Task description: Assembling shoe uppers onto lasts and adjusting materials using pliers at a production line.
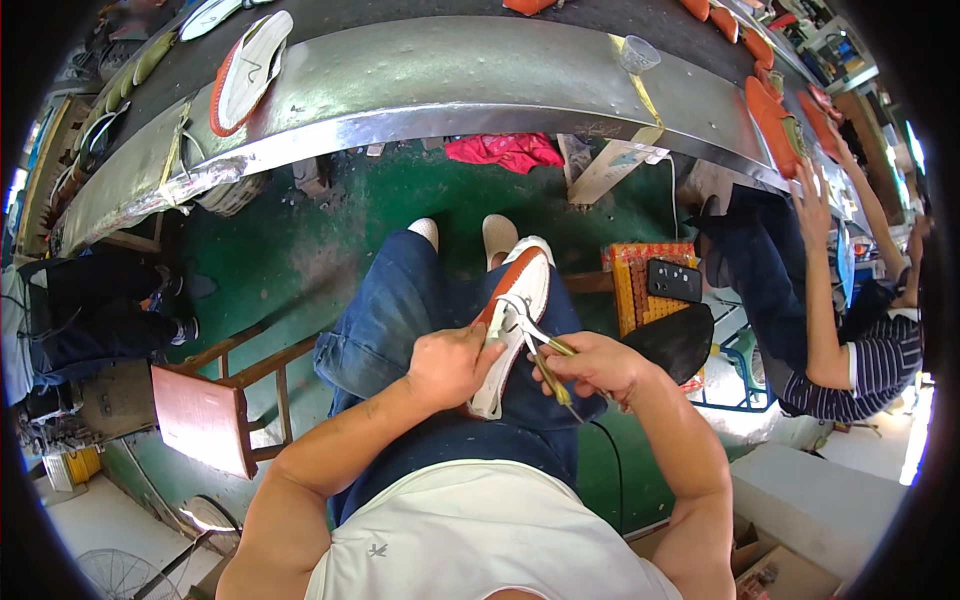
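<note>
A white and reddish-brown shoe (534,284) lies lengthwise on my lap, its far end between my thighs. Closed around its left edge near the middle is my left hand (448,370), with the thumb over the shoe. My right hand (598,366) grips the handles of metal pincers (528,326) from the right. The curved jaws rest at the middle of the shoe, close to my left fingertips. Whether they bite on any material is too small to tell.
Ahead runs a metal-edged bench (420,75), bearing another white and brown shoe (252,75) and a clear plastic cup (639,55). A wooden stool (203,418) stands left. Right are a phone (674,280) on a beaded seat (628,290) and a co-worker (860,350) reaching toward orange shoes (772,125).
</note>
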Available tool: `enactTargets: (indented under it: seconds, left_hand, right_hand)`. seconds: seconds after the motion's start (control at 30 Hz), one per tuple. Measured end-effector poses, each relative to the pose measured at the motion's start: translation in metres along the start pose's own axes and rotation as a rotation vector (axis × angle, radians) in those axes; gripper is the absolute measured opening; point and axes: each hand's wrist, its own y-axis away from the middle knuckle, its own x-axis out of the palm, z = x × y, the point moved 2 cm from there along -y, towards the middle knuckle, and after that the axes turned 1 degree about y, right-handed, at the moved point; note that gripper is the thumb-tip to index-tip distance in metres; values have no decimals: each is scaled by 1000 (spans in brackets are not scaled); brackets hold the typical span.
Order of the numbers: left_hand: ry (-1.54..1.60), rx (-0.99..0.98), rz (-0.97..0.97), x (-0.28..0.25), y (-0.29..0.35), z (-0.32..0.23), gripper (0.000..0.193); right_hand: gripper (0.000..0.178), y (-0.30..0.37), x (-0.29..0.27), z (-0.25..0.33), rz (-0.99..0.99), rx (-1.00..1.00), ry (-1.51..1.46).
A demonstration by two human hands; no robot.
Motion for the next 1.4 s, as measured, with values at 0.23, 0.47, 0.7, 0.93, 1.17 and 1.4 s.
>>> enactTargets:
  seconds: [0.23,0.47,0.7,0.93,1.17,1.4]
  left_hand:
    - [1122,-798,213,94,-27,84,61]
    - [1631,-606,142,56,-18,65,61]
    - [1506,-571,233,44,-34,63,68]
    - [1631,-662,223,41,-37,57,67]
    - [1548,-706,161,52,-43,60,65]
    - [1578,-753,132,55,-46,57,64]
  right_hand:
    - [32,-6,0,49,-214,-139,1071]
    - [29,-54,20,-15,-368,-366,900]
    - [27,-46,11,-18,-354,-357,523]
    - [24,-55,8,-7,-255,-155,157]
    - [30,-71,16,-37,-335,-246,58]
    - [23,-85,28,-39,-259,-284,-242]
